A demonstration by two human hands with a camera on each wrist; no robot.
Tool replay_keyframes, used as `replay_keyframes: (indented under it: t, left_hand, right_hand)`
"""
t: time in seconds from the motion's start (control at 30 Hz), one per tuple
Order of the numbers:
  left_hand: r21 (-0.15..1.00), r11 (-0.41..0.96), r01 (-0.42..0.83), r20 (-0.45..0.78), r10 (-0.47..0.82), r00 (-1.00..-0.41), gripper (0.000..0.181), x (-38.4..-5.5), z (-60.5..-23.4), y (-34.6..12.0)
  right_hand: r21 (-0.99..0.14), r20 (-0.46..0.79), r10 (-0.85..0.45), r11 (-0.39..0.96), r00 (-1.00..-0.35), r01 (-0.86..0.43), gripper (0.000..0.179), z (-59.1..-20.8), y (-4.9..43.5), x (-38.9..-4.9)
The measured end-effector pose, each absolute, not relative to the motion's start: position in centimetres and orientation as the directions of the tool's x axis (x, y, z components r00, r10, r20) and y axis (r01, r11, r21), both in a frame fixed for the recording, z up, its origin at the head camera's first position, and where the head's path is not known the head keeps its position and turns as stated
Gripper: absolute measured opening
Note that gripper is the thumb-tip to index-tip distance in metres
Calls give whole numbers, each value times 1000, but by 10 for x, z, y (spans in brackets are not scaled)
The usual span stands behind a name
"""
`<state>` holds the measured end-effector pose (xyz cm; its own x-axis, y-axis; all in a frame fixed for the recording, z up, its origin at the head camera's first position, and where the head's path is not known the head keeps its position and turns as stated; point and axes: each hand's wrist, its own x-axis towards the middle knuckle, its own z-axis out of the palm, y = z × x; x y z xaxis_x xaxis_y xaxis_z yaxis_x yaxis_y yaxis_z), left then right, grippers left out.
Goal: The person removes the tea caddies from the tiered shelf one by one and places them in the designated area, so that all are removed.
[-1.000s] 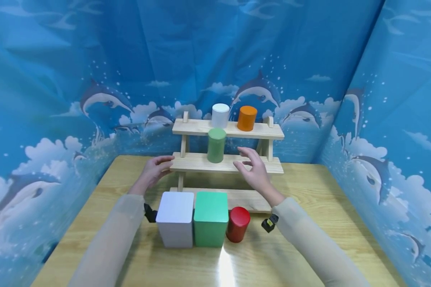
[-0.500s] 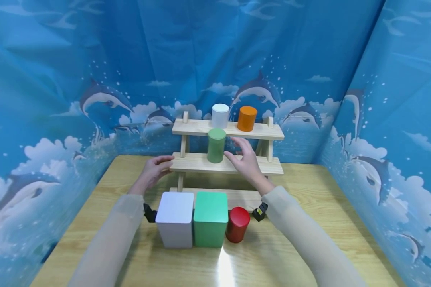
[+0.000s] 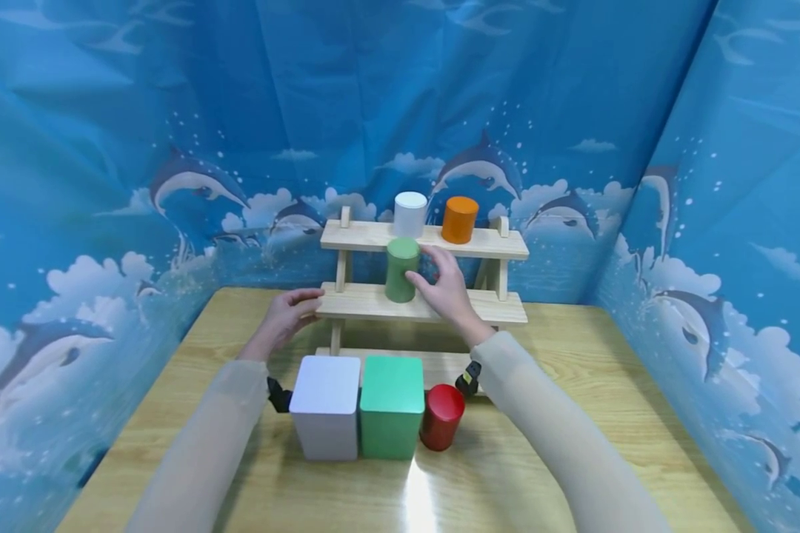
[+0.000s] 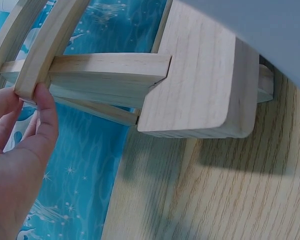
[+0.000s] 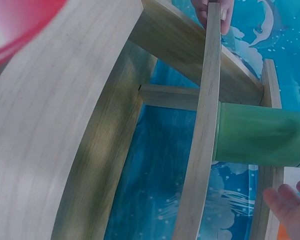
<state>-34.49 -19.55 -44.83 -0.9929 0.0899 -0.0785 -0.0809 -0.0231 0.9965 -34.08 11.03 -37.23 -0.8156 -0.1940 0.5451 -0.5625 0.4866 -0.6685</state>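
On the middle tier of a three-tier wooden display stand stands a green cylinder, upright. My right hand is at its right side, thumb and fingers spread around it. In the right wrist view a gap shows between the fingers and the cylinder. My left hand pinches the left end of the middle board; in the left wrist view its thumb and forefinger meet at the board's corner.
A white cylinder and an orange cylinder stand on the top tier. In front of the stand, on the wooden table, are a white block, a green block and a red cylinder. Blue dolphin-print curtains hang behind.
My right hand has moved left along the middle tier, from the stand's right part up to the green cylinder. The left hand has stayed on the board's end.
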Motion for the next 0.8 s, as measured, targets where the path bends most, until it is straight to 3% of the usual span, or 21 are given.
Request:
replay_keyframes:
  t: [0.8]
  left_hand:
    - [997,-1,-79,-79,88,-993,41,-347,-450,-196]
  right_hand:
    - [-741,484,-144,458,-863,-492,51,-370,93,-355]
